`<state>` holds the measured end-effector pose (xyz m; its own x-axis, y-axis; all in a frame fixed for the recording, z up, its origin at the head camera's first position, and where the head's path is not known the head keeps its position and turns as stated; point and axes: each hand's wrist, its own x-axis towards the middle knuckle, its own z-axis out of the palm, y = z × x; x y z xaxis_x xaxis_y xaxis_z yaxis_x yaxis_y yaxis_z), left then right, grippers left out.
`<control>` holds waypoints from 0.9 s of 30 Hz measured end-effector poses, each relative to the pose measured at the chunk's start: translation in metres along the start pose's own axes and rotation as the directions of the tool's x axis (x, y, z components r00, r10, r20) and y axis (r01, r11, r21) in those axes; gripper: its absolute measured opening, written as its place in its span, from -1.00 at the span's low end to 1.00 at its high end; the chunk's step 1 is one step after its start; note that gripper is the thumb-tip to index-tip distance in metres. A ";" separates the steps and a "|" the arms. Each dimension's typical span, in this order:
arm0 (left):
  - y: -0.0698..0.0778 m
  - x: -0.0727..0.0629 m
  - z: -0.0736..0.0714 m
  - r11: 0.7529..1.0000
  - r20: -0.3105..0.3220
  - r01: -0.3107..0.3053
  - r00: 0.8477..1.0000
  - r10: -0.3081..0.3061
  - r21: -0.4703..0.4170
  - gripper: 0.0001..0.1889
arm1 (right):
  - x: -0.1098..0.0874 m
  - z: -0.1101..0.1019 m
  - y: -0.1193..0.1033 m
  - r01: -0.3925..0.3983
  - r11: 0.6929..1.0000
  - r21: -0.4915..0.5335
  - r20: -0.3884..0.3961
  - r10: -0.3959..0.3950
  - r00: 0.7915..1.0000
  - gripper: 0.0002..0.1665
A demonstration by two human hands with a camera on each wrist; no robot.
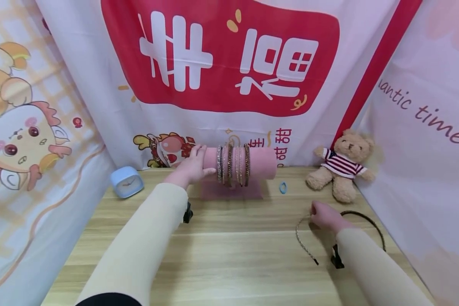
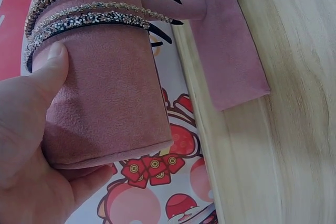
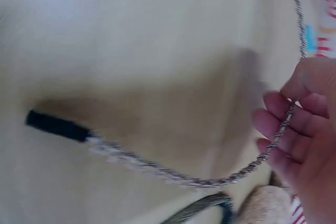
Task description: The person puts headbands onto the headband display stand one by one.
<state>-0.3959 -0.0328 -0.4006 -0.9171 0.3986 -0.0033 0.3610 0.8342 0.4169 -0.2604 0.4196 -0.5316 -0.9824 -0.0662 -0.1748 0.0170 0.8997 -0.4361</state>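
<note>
A pink velvet headband holder (image 1: 265, 163) stands at the back of the table, its padded roll lying sideways on a flat base (image 2: 231, 51). Several glittery headbands (image 1: 229, 165) hang around the roll. At the roll's left end my left hand (image 1: 193, 165) grips it, thumb (image 2: 52, 66) along the surface close to the nearest headband, other fingers partly hidden behind. On the right, my right hand (image 1: 325, 216) pinches a thin twisted metallic headband (image 3: 210, 182) between thumb and fingers. Its black-tipped end (image 3: 55, 125) points away from the hand. A dark headband (image 1: 367, 219) lies beside the right forearm.
A blue clock (image 1: 127, 182) is at the back left of the wooden table (image 1: 229, 263). A small blue ring-shaped item (image 1: 283, 187) lies right of the holder. A teddy bear (image 1: 342, 165) in a striped shirt sits at the back right, against printed cloth walls.
</note>
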 end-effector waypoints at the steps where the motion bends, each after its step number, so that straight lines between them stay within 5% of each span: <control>1: 0.001 0.000 0.000 1.000 -0.001 0.000 1.000 0.000 -0.002 0.03 | 0.000 -0.006 -0.003 -0.006 0.998 0.068 0.028 0.004 1.000 -0.92; 4: 0.002 -0.002 0.001 1.000 0.002 0.002 1.000 -0.002 -0.002 0.02 | 0.001 -0.028 -0.013 -0.051 0.952 0.303 0.154 0.003 0.988 -0.88; 9: 0.002 -0.002 0.001 1.000 0.011 0.005 1.000 -0.005 0.009 0.02 | 0.005 -0.068 -0.028 -0.166 0.811 0.561 0.300 -0.012 0.954 -0.69; 14: 0.002 -0.002 -0.001 1.000 0.019 0.016 1.000 -0.016 0.016 0.01 | 0.009 -0.090 -0.044 -0.100 0.656 0.748 0.191 -0.068 0.979 -0.71; 18: 0.003 -0.002 -0.002 1.000 0.025 0.020 0.999 -0.020 0.007 0.01 | 0.011 -0.096 -0.059 -0.041 0.487 0.872 0.104 -0.104 0.989 -0.69; 23: 0.002 -0.003 -0.002 1.000 0.015 0.014 1.000 -0.014 0.001 0.01 | 0.020 -0.097 -0.082 0.018 0.282 0.959 0.014 -0.109 0.994 -0.74; 27: 0.001 -0.001 -0.001 1.000 0.024 0.027 0.999 -0.027 0.008 0.02 | 0.028 -0.095 -0.101 0.057 0.148 0.987 -0.046 -0.073 0.996 -0.81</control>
<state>-0.3949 -0.0327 -0.3993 -0.9223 0.3849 -0.0362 0.3376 0.8475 0.4096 -0.3076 0.3684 -0.4084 -0.9885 -0.1119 -0.1012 0.1305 -0.2969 -0.9460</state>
